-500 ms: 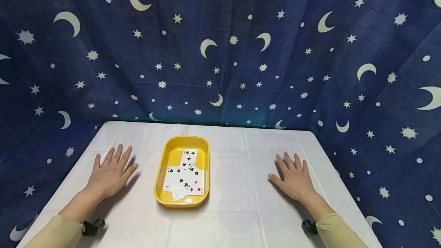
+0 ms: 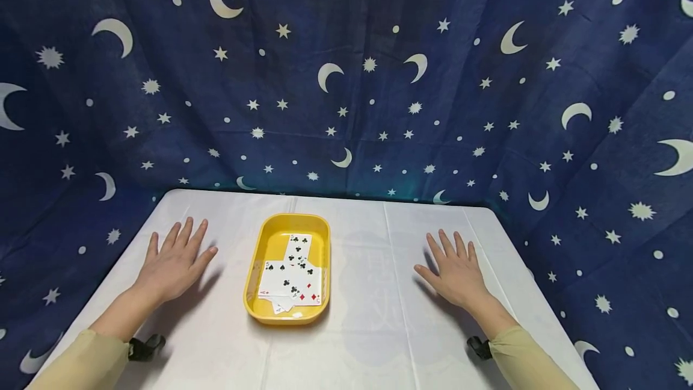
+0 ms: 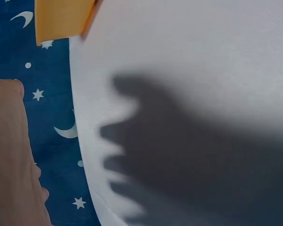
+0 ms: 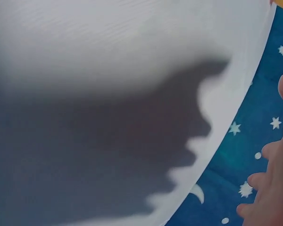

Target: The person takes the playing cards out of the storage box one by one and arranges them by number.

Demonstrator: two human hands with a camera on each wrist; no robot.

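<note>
A yellow tray (image 2: 252,275) stands on the white-covered table, left of centre in the head view. Several playing cards (image 2: 278,281) lie overlapping inside it, faces up, with a five of clubs (image 2: 298,247) at the far end. To the tray's left my left hand (image 2: 170,268) is spread palm down over the table, holding nothing. My right hand (image 2: 457,274), well to the tray's right, is likewise spread and holds nothing. Each wrist view shows a hand's shadow on the cloth; the left wrist view also catches the tray's corner (image 3: 61,21).
The white tablecloth (image 2: 368,342) covers the table, with fold lines running across it. A dark blue curtain (image 2: 292,77) with moons and stars hangs behind and at both sides. Small black straps (image 2: 145,348) sit at both wrists.
Both hands have shifted slightly farther over the table, the right one also a little to the left. The tray and cards have stayed in place.
</note>
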